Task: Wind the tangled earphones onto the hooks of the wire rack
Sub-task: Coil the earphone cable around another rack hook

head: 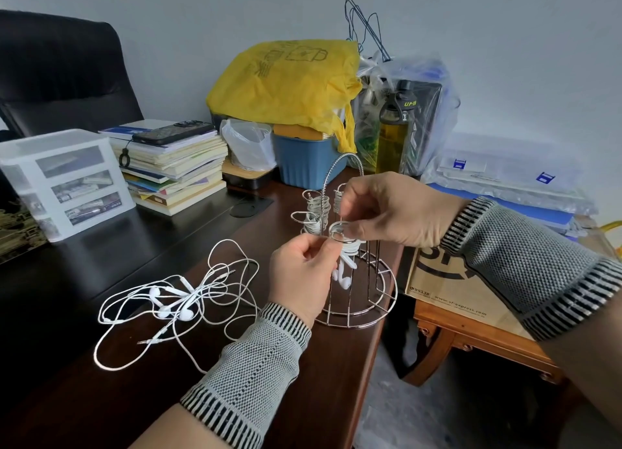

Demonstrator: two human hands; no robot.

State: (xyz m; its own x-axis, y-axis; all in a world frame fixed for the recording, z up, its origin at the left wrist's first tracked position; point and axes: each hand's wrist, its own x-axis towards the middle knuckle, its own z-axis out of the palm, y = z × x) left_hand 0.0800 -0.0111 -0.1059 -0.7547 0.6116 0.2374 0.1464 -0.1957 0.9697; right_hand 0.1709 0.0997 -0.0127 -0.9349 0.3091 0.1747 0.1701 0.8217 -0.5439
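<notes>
Earphones: 1 set is mid-wind on the nearest hook of the wire rack. I see the right hand with thumb and forefinger pinched at that hook's loop, on the cable or the wire itself; I cannot tell which. Judgement: this grip steadies the coil so turns do not slip off. The left hand sits just below and left of the right fingertips, fingers curled, pinching the white cable close to the hook, presumably to keep tension while feeding it round. Directly under both sets of fingers, 2 earbuds of this set dangle inside the rack frame, so the wind looks nearly finished.

Just behind the fingers, 3 further hooks already carry wound coils. Outward to the left of the left hand, a loose tangle of earphones lies on the dark desk, apart from the rack, not yet started. Far beyond: a book stack and a yellow bag.
</notes>
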